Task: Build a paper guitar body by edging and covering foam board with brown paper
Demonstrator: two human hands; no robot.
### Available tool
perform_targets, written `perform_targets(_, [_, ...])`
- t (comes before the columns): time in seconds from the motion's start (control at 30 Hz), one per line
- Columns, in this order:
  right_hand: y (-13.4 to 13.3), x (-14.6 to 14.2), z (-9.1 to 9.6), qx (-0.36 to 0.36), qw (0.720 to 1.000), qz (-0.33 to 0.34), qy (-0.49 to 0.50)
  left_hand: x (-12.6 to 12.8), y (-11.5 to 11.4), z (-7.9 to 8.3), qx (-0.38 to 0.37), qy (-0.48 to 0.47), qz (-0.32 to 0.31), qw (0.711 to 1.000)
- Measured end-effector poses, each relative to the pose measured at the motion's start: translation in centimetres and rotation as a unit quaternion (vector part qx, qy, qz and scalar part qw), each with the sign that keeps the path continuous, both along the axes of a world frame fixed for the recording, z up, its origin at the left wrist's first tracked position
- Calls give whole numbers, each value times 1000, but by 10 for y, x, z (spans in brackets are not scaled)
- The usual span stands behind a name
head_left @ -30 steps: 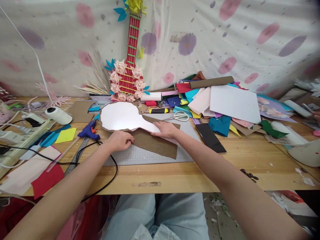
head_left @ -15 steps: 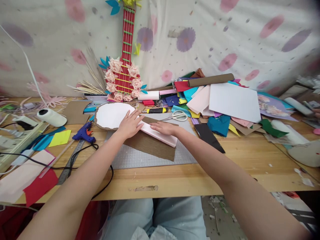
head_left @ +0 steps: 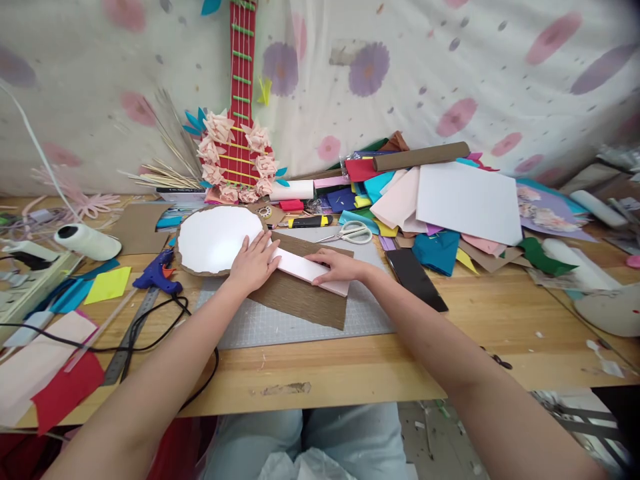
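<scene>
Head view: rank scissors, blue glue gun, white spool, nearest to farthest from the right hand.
1. Scissors: just beyond the right hand.
2. Blue glue gun: left of the left hand.
3. White spool: farthest left of the three.

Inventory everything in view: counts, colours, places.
Paddle-shaped board: 1, white, centre
Textured paper strip: 1, brown, beneath board
Gridded cutting mat: 1, grey, beneath strip
Flowered model guitar: 1, red, back left
Glue gun: 1, blue, left
Metal scissors: 1, white handles, beyond strip
Utility knife: 1, yellow-black, behind board
Rectangular phone: 1, black, right
Paper pile: uncountable, multicoloured, back right
Wooden table: 1, tan, underneath
Floral backdrop: 1, white, behind
Left grip: 1, bare, on board
Right grip: 1, bare, on board's neck
</scene>
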State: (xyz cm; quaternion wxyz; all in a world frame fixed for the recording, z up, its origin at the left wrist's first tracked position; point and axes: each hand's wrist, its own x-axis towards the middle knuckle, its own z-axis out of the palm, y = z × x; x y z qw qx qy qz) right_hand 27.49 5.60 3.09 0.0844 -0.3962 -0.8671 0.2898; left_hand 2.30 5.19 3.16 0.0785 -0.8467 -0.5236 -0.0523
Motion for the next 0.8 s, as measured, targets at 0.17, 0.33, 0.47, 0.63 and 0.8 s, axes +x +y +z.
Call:
perform_targets(0.17, [3,-3,6,-12,999,4,-45,-1,-3,-2,7,-2,6,1000])
perform_targets(0.33, [5,-3,4,-18,999,1,-46,1,-4,-2,4,6,8,1000])
perform_targets(0.47, [7,-3,2,-28,999,8,-42,3,-3,-2,1,8,19,1000])
perform_targets(0.63, [11,0,7,-50,998,19,-33,5,-2,-2,-5,29,23,999])
perform_targets(0.8, [42,-19,25,-27,995,-90,22,4,-1,-4,0,25,23,999])
